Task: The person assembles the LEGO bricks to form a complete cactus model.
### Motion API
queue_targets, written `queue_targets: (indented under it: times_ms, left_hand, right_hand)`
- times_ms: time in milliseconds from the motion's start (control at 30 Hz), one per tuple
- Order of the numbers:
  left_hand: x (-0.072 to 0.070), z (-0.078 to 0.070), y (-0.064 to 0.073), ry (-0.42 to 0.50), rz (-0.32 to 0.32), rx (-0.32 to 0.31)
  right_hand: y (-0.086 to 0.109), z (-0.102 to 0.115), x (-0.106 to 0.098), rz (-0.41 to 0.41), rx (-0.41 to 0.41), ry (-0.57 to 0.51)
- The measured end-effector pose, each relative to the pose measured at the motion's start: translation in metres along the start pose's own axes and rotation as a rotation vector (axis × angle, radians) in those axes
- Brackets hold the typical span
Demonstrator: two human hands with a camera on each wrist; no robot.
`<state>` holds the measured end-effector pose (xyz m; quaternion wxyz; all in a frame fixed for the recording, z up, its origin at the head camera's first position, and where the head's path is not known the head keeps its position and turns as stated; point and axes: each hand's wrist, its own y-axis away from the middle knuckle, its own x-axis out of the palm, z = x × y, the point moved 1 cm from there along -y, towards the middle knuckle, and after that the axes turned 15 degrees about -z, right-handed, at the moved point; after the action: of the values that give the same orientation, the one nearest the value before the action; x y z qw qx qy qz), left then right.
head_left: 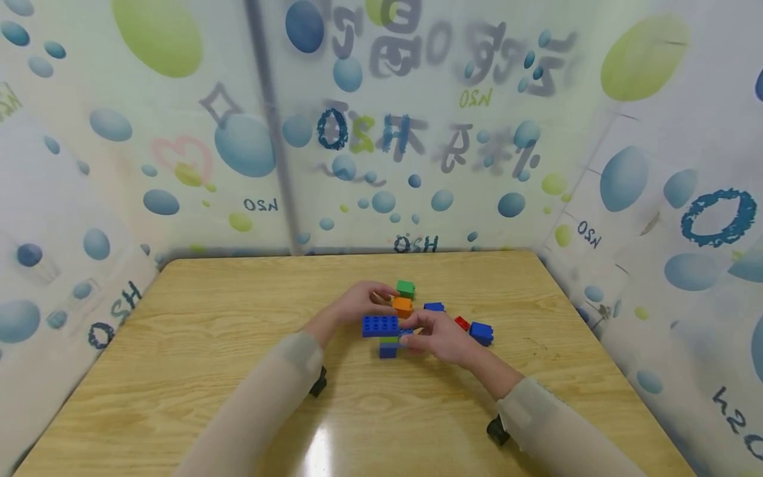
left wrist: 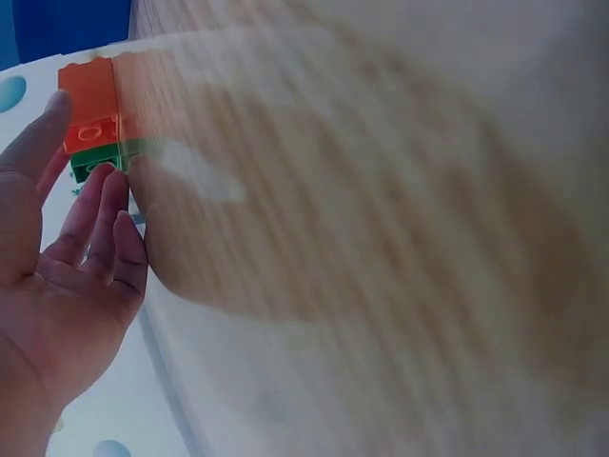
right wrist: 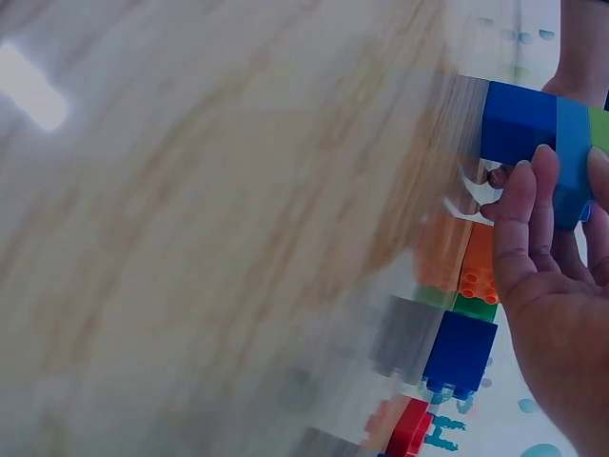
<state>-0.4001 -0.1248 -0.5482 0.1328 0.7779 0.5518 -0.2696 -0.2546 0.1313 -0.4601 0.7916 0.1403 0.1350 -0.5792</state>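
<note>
In the head view a small stack of toy building bricks stands near the table's middle. A dark blue studded brick [head_left: 380,325] lies on top, with a lime green brick [head_left: 389,340] under it and a blue brick [head_left: 388,351] at the bottom. My right hand [head_left: 444,339] pinches a lighter blue brick [right wrist: 572,176] that juts out from the stack's side. My left hand [head_left: 361,303] is behind the stack with loosely bent fingers, beside an orange brick [head_left: 402,307]. In the left wrist view its thumb overlaps that brick's edge; whether it touches is unclear.
A green brick [head_left: 406,288] sits behind the orange one. To the right lie a blue brick [head_left: 434,307], a red brick [head_left: 461,323] and another blue brick [head_left: 481,333]. The wooden table [head_left: 238,285] meets patterned curtains at its back and sides.
</note>
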Motion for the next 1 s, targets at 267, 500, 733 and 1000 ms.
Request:
queue_targets:
  times_ms: [267,500,733,1000]
  left_hand:
    - [-0.004,-0.023,0.013,-0.016,-0.022,-0.024]
    - [-0.022,-0.079,0.049,-0.028,-0.062,-0.042]
    - [-0.037,-0.093,0.072,0.024,-0.168,-0.093]
    - [-0.058,-0.102,0.093,0.141,-0.252,-0.104]
  right_hand:
    - [0.001,0.001,0.000,-0.001,0.016,-0.018]
    - [0.001,0.001,-0.001,-0.005,0.013,-0.023]
    - [0.001,0.001,0.000,-0.018,0.010,-0.002]
    - [0.004,0.001,-0.001,-0.013,-0.015,-0.003]
